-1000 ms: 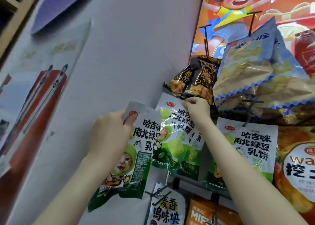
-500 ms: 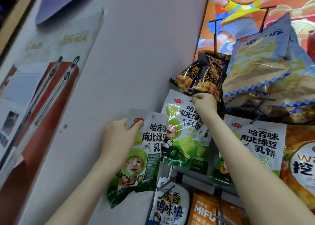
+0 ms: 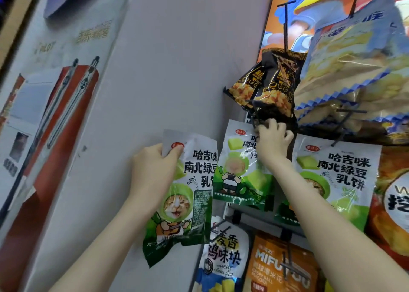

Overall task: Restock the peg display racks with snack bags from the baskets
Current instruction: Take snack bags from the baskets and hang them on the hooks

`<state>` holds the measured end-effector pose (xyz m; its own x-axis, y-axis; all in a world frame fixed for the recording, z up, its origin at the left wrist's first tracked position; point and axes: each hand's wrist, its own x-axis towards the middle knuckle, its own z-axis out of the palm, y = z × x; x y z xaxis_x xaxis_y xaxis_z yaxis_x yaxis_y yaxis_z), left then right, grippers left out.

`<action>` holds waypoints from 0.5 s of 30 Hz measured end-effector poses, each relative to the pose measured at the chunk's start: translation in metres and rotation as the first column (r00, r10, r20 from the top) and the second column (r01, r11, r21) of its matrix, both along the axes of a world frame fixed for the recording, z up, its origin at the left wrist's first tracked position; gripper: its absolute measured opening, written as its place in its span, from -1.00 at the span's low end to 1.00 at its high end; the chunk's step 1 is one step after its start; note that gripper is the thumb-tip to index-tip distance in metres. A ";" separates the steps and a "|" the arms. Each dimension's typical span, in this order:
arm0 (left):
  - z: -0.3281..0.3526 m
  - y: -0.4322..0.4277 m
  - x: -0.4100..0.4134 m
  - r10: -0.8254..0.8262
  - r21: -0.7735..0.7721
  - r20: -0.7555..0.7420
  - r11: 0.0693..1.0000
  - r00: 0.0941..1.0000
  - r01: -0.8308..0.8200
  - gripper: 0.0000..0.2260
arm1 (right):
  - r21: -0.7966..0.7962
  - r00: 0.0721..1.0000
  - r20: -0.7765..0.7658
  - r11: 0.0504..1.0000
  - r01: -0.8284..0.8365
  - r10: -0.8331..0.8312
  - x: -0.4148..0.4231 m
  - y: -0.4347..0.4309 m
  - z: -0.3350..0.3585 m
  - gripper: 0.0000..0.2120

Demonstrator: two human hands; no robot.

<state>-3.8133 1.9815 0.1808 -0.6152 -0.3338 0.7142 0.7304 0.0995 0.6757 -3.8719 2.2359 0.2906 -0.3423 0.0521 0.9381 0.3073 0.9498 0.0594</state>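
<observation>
Green snack bag (image 3: 177, 205) pinched in left hand (image 3: 152, 170) fingers; right hand (image 3: 273, 142) fingers clutching hung bag's (image 3: 240, 165) top

left hand (image 3: 152, 170): pinches green bag (image 3: 186, 194) corner | right hand (image 3: 273, 141): fingers closed at hung bag (image 3: 241, 165) top, by peg (image 3: 252, 117)

Black peg rack (image 3: 285, 22) carries hanging snack bags (image 3: 338, 176), pegs mostly hidden.
</observation>
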 end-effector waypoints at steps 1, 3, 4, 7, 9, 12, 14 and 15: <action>0.001 0.000 0.000 0.016 0.011 -0.001 1.000 1.000 -0.016 -0.59 | -0.030 0.998 0.062 0.999 0.010 -0.008 0.000 0.005 -0.005 -0.61; 0.003 0.001 0.000 0.018 0.024 0.001 1.000 1.000 -0.018 -0.62 | -0.126 0.991 0.130 0.992 -0.022 0.038 0.001 0.013 -0.011 -0.63; 0.004 0.002 -0.001 0.006 0.031 0.001 1.000 1.000 -0.006 -0.63 | -0.158 0.989 0.118 0.985 -0.072 0.091 0.004 0.013 -0.014 -0.64; 0.009 0.008 0.003 -0.012 0.054 -0.006 0.998 1.000 0.013 -0.61 | -0.207 0.914 -0.026 0.892 -0.401 0.405 0.022 -0.006 -0.023 -0.68; 0.013 0.013 0.003 -0.050 0.096 -0.014 0.994 0.999 0.051 -0.64 | -0.299 0.740 -0.064 0.695 -0.654 0.670 0.046 -0.030 -0.034 -0.71; 0.020 0.025 0.002 -0.223 0.131 0.003 0.967 0.975 0.221 -0.69 | -0.554 0.386 0.054 0.349 -0.756 0.921 0.082 -0.066 -0.053 -0.59; 0.024 0.038 0.005 -0.403 0.039 0.009 0.915 0.915 0.402 -0.58 | -0.682 0.185 0.078 0.188 -0.707 0.980 0.085 -0.076 -0.061 -0.53; 0.025 0.045 0.009 -0.523 -0.041 0.023 0.851 0.852 0.524 -0.44 | -0.723 0.109 0.028 0.095 -0.684 0.994 0.084 -0.077 -0.063 -0.50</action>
<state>-3.8047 2.0269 0.2054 -0.6980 0.0716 0.7126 0.6752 -0.2659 0.6881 -3.7883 2.1593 0.2272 -0.7492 -0.2793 0.6006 -0.6595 0.3989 -0.6371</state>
